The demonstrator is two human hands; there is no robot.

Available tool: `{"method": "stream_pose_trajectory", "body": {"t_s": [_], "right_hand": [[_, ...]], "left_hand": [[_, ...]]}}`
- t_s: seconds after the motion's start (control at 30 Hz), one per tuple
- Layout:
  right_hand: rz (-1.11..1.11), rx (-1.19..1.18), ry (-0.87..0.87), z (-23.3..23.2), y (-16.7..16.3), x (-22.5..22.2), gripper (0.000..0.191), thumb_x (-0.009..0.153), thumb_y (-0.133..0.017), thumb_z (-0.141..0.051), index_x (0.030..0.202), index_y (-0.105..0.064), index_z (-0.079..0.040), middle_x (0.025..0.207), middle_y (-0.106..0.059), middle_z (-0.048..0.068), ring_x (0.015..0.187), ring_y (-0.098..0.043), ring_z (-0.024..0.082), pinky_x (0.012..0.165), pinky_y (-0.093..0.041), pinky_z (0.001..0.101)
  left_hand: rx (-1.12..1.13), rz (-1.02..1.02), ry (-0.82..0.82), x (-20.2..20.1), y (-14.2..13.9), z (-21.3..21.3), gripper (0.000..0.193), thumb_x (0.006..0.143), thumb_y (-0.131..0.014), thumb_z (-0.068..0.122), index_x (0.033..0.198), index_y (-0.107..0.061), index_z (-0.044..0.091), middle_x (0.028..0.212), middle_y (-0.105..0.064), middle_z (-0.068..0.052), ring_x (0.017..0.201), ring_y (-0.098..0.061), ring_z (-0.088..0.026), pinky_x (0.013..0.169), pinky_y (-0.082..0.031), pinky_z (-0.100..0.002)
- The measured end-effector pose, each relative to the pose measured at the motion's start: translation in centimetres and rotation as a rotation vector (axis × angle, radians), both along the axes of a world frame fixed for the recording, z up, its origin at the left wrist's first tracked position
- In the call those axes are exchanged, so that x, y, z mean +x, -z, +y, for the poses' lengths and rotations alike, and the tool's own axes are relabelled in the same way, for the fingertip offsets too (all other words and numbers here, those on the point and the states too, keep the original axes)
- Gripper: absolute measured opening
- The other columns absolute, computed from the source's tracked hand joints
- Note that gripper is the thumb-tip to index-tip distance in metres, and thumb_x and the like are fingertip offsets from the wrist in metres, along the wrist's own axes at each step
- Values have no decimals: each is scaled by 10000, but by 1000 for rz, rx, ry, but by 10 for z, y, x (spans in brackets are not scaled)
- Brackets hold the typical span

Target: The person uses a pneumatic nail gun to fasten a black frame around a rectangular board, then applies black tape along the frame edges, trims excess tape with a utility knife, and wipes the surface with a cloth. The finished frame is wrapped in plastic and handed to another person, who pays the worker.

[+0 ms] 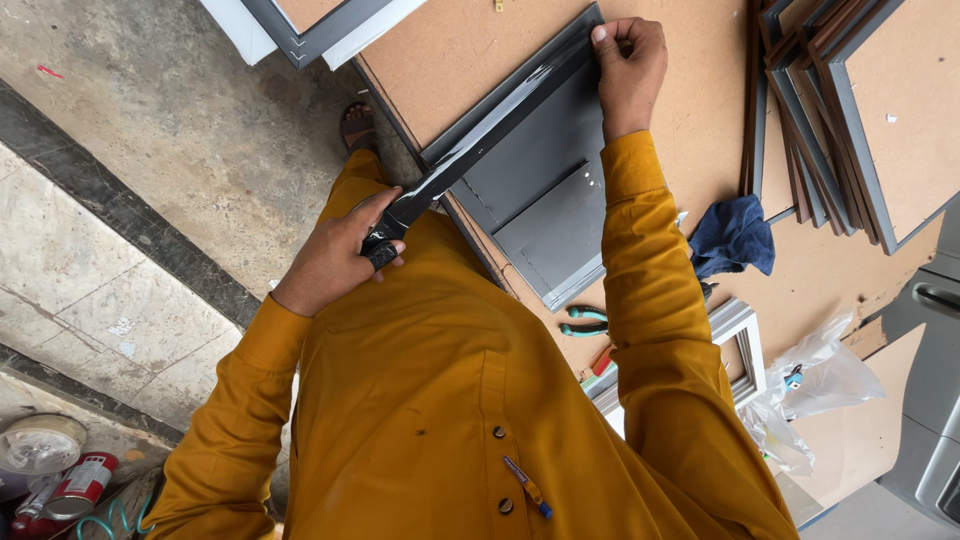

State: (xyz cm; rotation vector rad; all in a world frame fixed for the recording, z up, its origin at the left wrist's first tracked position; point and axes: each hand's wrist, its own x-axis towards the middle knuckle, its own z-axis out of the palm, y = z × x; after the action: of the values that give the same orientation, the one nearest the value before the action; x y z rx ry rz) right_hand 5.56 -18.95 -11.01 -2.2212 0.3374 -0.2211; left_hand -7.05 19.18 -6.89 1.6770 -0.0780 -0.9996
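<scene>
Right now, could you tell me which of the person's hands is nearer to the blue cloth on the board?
The right hand is nearer; it presses the tape near the top corner of the grey frame back, above the blue cloth. The left hand holds the tape roll far across the frame.

Black tape (480, 140) taut between both hands (left (340, 250), right (628, 62)) over grey frame (545, 190).

Glossy black tape strip (490, 130) stretched taut diagonally along grey frame (545, 190) edge.
</scene>
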Motion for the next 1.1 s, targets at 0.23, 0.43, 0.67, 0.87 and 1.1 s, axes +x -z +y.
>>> {"method": "stream_pose_trajectory", "body": {"t_s": [0.23,0.43,0.67,0.87,1.1], "right_hand": [[-4,-68,0,3,5,3,176,971,-821,-128,956,-659,-60,886,-666,-3,776,-618,80,736,-577,249],[-49,-173,-34,1,9,4,179,992,-819,-147,945,-661,-77,916,-622,-7,795,-586,89,758,-566,266],[-85,-270,-26,3,13,5,206,983,-833,-154,910,-658,-73,931,-588,9,802,-562,113,765,-536,285],[-92,-268,-25,5,15,4,209,981,-831,-131,895,-651,-69,959,-573,21,820,-565,128,774,-540,296],[-79,-306,-20,7,15,4,221,969,-842,-137,880,-650,-70,957,-573,25,837,-579,134,778,-559,299]], "left_hand": [[-117,78,-26,3,11,6,669,933,-657,126,1556,-415,162,960,-759,-70,837,-784,-157,613,-644,-301],[-113,79,-23,7,16,7,588,951,-654,133,1502,-449,117,980,-760,-88,854,-791,-169,604,-646,-298],[-130,63,-18,10,24,8,578,952,-649,128,1493,-449,93,998,-756,-93,856,-788,-174,592,-642,-300],[-131,44,-12,10,30,10,575,948,-661,134,1481,-448,85,983,-753,-90,851,-789,-172,584,-637,-299],[-132,78,-36,11,32,10,548,952,-669,146,1461,-470,94,982,-740,-82,848,-782,-165,582,-631,-294]]}}
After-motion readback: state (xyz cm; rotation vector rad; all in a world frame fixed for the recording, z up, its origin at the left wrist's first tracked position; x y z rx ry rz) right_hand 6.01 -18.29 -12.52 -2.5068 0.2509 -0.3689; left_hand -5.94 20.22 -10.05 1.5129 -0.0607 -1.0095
